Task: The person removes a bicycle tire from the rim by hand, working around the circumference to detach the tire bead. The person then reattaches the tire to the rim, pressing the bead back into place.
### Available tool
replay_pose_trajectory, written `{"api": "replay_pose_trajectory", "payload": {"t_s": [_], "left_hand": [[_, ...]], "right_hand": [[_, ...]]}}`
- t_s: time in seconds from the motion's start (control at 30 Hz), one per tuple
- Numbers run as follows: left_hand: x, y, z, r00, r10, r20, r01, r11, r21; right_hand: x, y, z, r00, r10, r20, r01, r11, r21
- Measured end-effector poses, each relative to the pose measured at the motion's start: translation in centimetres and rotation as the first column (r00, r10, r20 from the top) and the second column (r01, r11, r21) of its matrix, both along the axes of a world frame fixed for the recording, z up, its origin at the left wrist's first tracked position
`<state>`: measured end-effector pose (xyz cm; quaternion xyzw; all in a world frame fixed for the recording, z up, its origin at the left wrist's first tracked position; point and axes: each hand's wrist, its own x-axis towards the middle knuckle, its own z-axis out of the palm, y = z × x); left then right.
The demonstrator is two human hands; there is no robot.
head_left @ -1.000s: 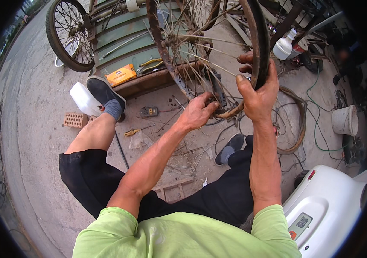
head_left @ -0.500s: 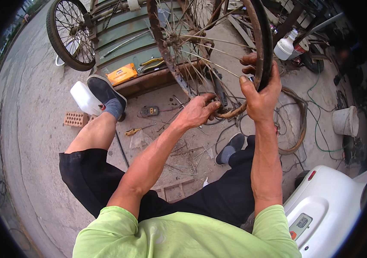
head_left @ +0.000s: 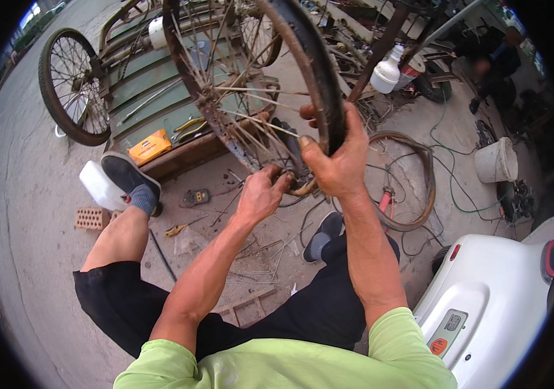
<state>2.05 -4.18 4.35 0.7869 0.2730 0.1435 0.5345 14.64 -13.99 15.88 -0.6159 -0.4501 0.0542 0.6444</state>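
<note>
A rusty spoked wheel [head_left: 207,97] with a black tyre [head_left: 303,48] stands up in front of me. My right hand [head_left: 341,155] wraps round its near right side, thumb on the inner face and fingers behind the tyre. At the wheel's lower edge is my left hand [head_left: 259,200], its fingers curled and pinched close to the rim and the spoke ends. Whatever lies between those fingertips is too small to make out. Thin spokes run from the hub toward both hands.
Beyond the wheel lies a green slatted cart bed [head_left: 153,97] with pliers [head_left: 188,127] and an orange box [head_left: 150,147]. A multimeter [head_left: 196,197], a brick [head_left: 92,218], a loose tyre [head_left: 429,188] and a bucket [head_left: 496,161] sit on the ground. A white vehicle [head_left: 484,298] stands at right.
The whole scene has shifted left in the picture as the view turned. My right hand keeps its hold on the wheel; my left hand's fingers are more tightly curled at the lower rim.
</note>
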Motion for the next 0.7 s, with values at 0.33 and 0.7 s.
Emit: {"api": "replay_pose_trajectory", "payload": {"t_s": [0.33,0.7], "left_hand": [[0.7,0.6,-1.2,0.982,-0.157,0.109,0.176,0.966,-0.187],[0.4,0.7,-3.1,0.980,-0.103,0.169,0.100,0.995,0.025]], "right_hand": [[0.8,0.2,0.4,0.993,-0.052,0.104,0.052,0.999,0.006],[0.2,0.3,1.2,0.987,-0.060,0.147,0.059,0.998,0.013]]}}
